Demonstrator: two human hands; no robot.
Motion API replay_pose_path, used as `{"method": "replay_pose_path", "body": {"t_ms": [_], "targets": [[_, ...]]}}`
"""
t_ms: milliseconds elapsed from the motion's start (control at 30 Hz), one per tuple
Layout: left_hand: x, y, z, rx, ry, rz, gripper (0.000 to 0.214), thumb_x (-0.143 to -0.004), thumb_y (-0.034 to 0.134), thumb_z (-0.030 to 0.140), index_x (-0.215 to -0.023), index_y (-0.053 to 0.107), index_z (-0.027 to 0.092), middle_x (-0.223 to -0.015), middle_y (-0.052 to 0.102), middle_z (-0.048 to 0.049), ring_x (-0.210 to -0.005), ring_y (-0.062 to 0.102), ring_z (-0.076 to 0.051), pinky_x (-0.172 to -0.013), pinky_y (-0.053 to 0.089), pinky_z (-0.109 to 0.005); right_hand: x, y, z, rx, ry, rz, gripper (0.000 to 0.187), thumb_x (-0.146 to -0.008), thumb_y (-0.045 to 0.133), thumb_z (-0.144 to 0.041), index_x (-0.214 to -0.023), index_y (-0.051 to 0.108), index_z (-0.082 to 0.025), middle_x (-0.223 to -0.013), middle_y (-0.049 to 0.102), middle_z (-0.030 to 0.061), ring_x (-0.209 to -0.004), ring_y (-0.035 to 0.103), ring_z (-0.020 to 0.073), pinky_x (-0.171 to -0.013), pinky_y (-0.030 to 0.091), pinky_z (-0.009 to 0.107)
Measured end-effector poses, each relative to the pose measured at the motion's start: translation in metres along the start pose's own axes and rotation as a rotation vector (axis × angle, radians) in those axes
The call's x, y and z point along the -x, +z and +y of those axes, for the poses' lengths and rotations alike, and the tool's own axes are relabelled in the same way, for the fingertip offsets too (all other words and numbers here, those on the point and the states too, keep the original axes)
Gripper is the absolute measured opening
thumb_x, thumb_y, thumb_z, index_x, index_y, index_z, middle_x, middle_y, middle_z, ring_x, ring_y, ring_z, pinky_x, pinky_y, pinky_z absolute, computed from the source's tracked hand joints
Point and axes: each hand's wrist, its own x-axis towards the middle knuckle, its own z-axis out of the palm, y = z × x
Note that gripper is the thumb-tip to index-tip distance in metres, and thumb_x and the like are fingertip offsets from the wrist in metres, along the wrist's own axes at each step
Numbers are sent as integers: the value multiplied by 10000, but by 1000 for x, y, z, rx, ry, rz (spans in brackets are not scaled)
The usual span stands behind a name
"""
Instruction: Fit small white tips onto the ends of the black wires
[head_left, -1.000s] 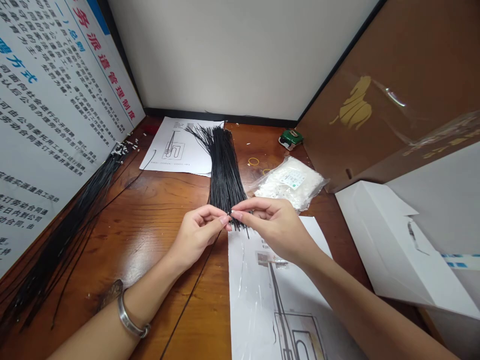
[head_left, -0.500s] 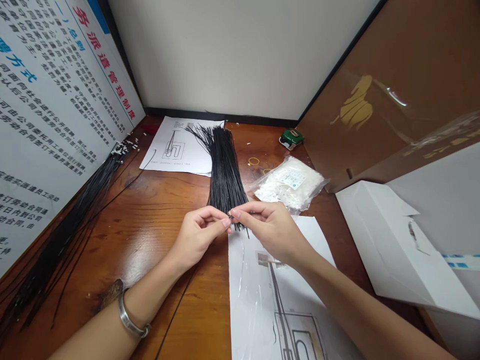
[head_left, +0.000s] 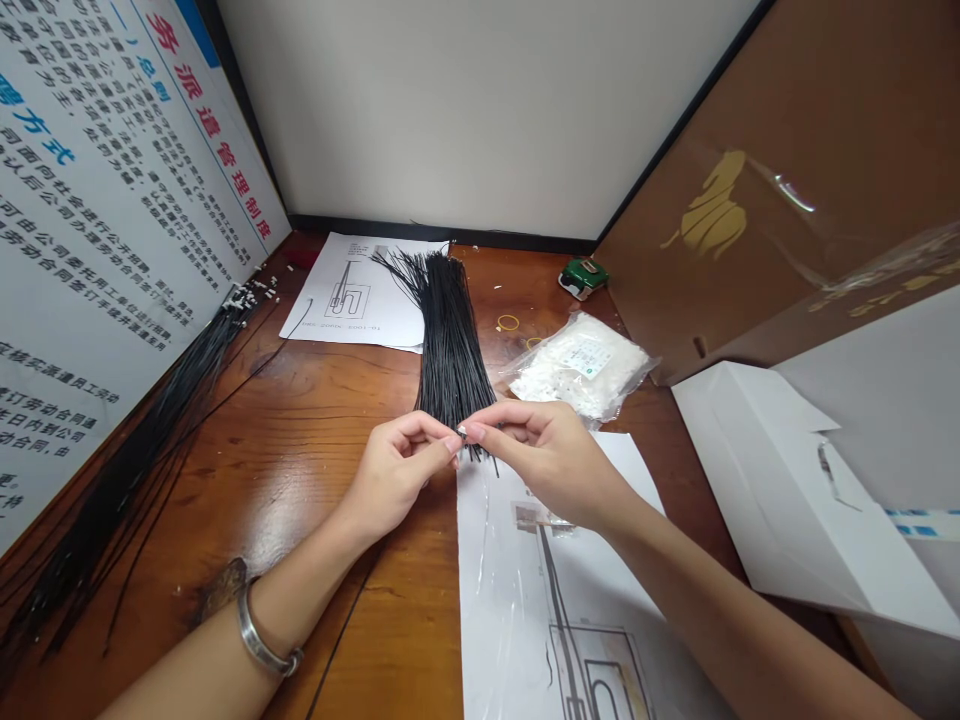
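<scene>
Brown table (head_left: 270,430) stands in a corner, with one sign (head_left: 75,250) along its left edge. Beside this lies the first bundle (head_left: 150,450) of black wires, too many for counting, with white ends at its far side. Next comes a far sheet (head_left: 319,310) with a drawing. The left hand (head_left: 394,475) is closed in a fine pinch, on what seems the end of one loose wire (head_left: 341,635). One white piece (head_left: 462,430) is at the meeting fingertips, over the near ends of the second bundle (head_left: 450,340); the right hand (head_left: 551,465) pinches it. For good work, I think, both pinches should be close to the joint, with wire and piece in one line, and any push gentle and straight, so the thin wire does not bend. Under the right hand is one near sheet (head_left: 499,600); then follow two bands (head_left: 508,316), one bag (head_left: 555,375), one tape measure (head_left: 582,278) and one white box (head_left: 772,480).
</scene>
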Motion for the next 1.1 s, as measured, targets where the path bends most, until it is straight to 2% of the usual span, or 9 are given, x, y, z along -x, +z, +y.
{"method": "replay_pose_path", "body": {"t_ms": [233, 367, 400, 467, 533, 600, 800, 967, 1100], "targets": [[0, 0, -2, -38, 29, -10, 199, -746, 686, 329, -679, 619, 154, -610, 598, 9, -502, 436, -77, -490, 340, -217, 0, -3, -3, 17, 23, -45, 214, -830, 596, -358, -789, 689, -169, -457, 391, -58, -409, 241, 67, -383, 160, 236], [0, -1, -4, -58, 50, -30, 180, -764, 674, 311, -694, 630, 151, -605, 589, 14, -503, 429, -73, -496, 342, -214, 0, -4, -4, 41, 37, -27, 191, -788, 643, -349, -763, 698, -168, -397, 300, -90, -381, 196, 60, -371, 121, 233], [0, -1, -5, -65, 50, -36, 179, -771, 669, 309, -697, 631, 151, -607, 591, 12, -506, 432, -73, -498, 343, -213, 0, -4, -3, 33, 29, -6, 180, -782, 652, -340, -750, 698, -169, -399, 323, -86, -379, 214, 60, -369, 136, 232], [1, -2, -6, -79, 48, -42, 177, -784, 660, 309, -710, 634, 150, -617, 598, 8, -512, 438, -74, -497, 343, -214, -1, -4, -1, -19, -6, 41, 157, -775, 661, -320, -736, 691, -171, -472, 478, -44, -410, 345, 71, -382, 240, 227], [1, -2, -6, -85, 46, -38, 171, -786, 660, 309, -722, 635, 152, -627, 603, 6, -514, 440, -75, -495, 341, -214, -3, -4, 0, -86, -32, 69, 135, -771, 670, -307, -756, 689, -174, -644, 635, 17, -542, 526, 111, -471, 383, 242], [0, -2, -6, -81, 45, -36, 169, -781, 665, 310, -724, 634, 154, -628, 602, 8, -513, 440, -75, -495, 339, -215, -3, -6, 1, -106, -20, 79, 138, -766, 678, -311, -803, 702, -180, -753, 691, 50, -670, 606, 155, -553, 448, 269], [0, -1, -4, -60, 33, -26, 184, -769, 671, 327, -710, 628, 158, -611, 598, 14, -501, 437, -77, -496, 336, -220, -1, -7, -1, -80, 59, 31, 240, -770, 676, -312, -972, 704, -185, -820, 717, 67, -562, 584, 136, -452, 406, 263], [0, -1, -5, -48, 36, -26, 178, -765, 674, 320, -711, 627, 157, -610, 589, 17, -498, 426, -74, -489, 329, -218, -2, -4, -2, -137, 43, -2, 136, -760, 686, -298, -818, 694, -175, -774, 708, 52, -636, 608, 140, -537, 439, 261], [1, -1, -5, -45, 43, -34, 162, -771, 668, 307, -721, 630, 158, -620, 590, 16, -504, 426, -74, -496, 333, -219, -3, -4, -2, -91, 60, -7, 154, -772, 664, -317, -781, 706, -169, -615, 628, 10, -463, 437, 85, -418, 297, 235]]}}
